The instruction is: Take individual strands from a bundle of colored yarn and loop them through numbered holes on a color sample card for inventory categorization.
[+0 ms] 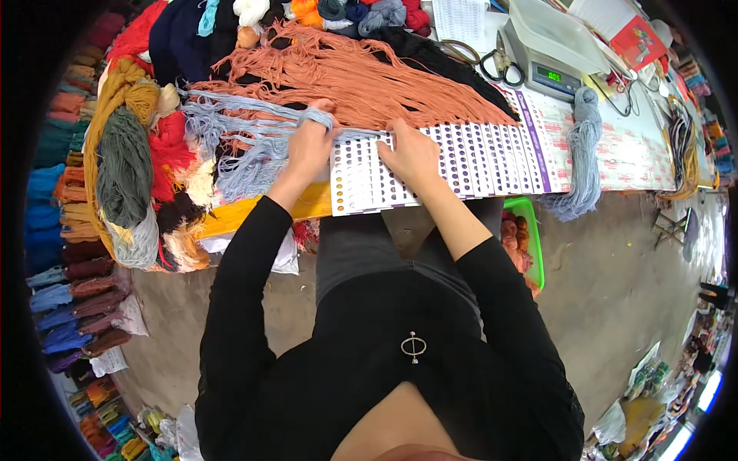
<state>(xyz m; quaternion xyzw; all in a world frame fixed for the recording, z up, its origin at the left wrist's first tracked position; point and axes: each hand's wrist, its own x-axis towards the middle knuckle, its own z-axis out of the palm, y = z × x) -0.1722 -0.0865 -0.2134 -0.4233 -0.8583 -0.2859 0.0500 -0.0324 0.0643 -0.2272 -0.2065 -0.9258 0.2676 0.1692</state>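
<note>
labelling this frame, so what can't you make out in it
Head view:
Palm of the left hand: turned away, so its full grip on the light blue yarn is hidden.
White dotted cards: partly covered by the right hand.
Green basket: partly hidden behind the right sleeve.
Stacked blue yarn: cut off by the dark fisheye rim.

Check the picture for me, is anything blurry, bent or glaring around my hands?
Head view: the left hand and right hand look reasonably sharp, and dots on the card stay distinct; head view: the fisheye lens leaves a dark rounded border and bends the stacked yarn at left; head view: a bright strip glares at lower right.
</note>
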